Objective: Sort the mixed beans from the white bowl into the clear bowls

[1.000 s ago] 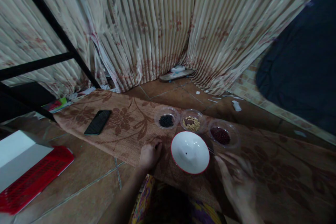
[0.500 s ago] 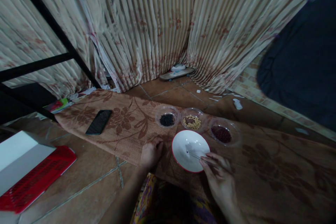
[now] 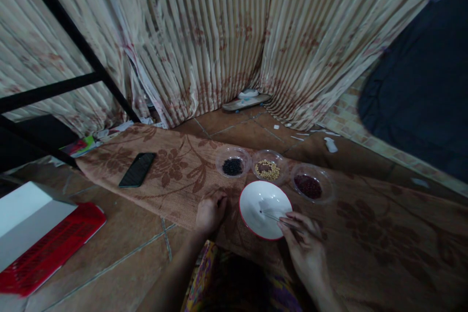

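My right hand [image 3: 306, 243] pinches a thin pair of metal tweezers [image 3: 271, 216], tips down inside a white bowl [image 3: 253, 200] with a red rim. One small dark bean [image 3: 261, 211] shows at the tips; whether they grip it I cannot tell. My left hand [image 3: 211, 212] rests closed on the cloth, left of the bowl, with nothing visible in it. Behind the bowl stand three clear plastic dishes: black beans [image 3: 232, 166] at left, yellow soybeans [image 3: 269, 171] in the middle, dark red beans [image 3: 307, 186] at right.
A brown flowered cloth [image 3: 175, 200] covers the low table. On its left part lies a black phone [image 3: 137, 169]. A red and white box [image 3: 54, 239] sits on the tiled floor at left. Striped curtains [image 3: 204, 34] and a skateboard [image 3: 246, 102] are beyond the table.
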Available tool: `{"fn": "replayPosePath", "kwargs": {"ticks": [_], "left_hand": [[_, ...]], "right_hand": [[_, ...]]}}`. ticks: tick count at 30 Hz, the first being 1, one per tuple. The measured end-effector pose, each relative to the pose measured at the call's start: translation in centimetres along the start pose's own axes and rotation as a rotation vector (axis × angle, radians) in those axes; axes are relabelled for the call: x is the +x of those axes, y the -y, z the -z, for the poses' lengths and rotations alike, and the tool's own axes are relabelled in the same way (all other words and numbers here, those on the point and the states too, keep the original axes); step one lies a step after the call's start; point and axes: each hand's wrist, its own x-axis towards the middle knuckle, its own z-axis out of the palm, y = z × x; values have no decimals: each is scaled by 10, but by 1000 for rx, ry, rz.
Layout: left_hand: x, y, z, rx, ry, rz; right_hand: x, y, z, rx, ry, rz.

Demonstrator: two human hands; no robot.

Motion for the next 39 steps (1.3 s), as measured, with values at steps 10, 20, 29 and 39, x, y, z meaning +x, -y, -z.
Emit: {"fn": "replayPosePath", "kwargs": {"ticks": [10, 20, 29, 39], "left_hand": [[0, 1, 0, 11, 8, 12], [0, 0, 1, 12, 28, 35], [0, 2, 1, -8, 46, 52], [1, -1, 3, -11, 69, 98]], "right_hand": [[0, -1, -1, -3, 28, -31], [30, 5, 33, -13, -204, -78], [73, -41, 68, -130, -448, -107], [9, -13, 9, -117, -118, 135]]}}
